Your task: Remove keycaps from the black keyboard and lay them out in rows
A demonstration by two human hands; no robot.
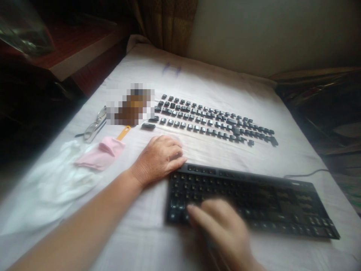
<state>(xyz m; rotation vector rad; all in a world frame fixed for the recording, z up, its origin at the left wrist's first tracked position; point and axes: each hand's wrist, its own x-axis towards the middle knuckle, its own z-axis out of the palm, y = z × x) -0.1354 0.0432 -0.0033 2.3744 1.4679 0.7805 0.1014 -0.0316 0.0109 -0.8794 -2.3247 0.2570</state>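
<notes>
A black keyboard (265,201) lies on the pale sheet, most of its keycaps off and its key sockets showing. At its upper left corner rests my left hand (159,158), fingers curled and thumb against the edge. Over the lower left keys is my right hand (225,229), blurred by motion, fingers bent in as a fist or pinch; what it may hold is hidden beneath it. Beyond the keyboard, loose black keycaps (210,122) are laid out in several rows.
To the left lie a pink cloth (101,153), a white cloth (53,188), eyeglasses (91,130) and an orange strip with a hole (124,132) beside a pixelated patch. A cable (307,174) runs off right. A reddish wooden table (76,52) stands at the upper left.
</notes>
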